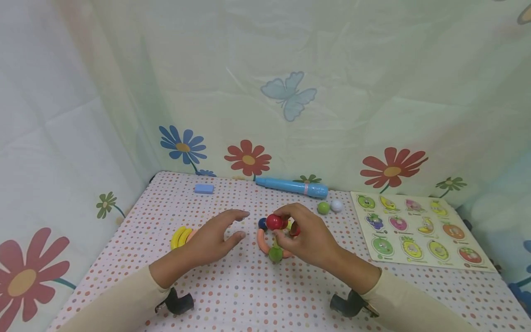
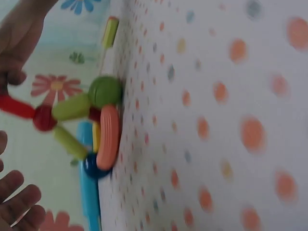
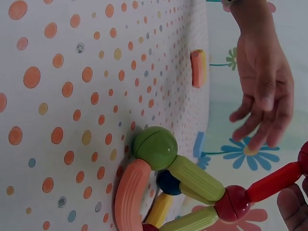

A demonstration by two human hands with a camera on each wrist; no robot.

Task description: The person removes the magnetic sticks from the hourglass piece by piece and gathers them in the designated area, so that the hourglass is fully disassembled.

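Note:
Magnetic balls and rods form a small frame on the table. Curved salmon rods (image 1: 262, 242), a green ball (image 3: 155, 147) and a dark blue ball (image 2: 96, 166) make up its base. Light green rods (image 3: 197, 176) slope up to a red ball (image 3: 233, 203), from which a red rod (image 3: 275, 182) rises. My right hand (image 1: 309, 235) pinches another red ball (image 1: 274, 222) at the top, its fingertips partly hidden. Left of the frame, my left hand (image 1: 211, 237) hovers with fingers apart and touches nothing.
Yellow curved rods (image 1: 180, 237) lie beyond my left wrist, a blue block (image 1: 204, 189) farther back. A blue tube (image 1: 292, 186) lies along the back edge. Near it sit a green ball (image 1: 323, 208) and a white ball (image 1: 336, 205). A fruit picture board (image 1: 423, 230) lies right.

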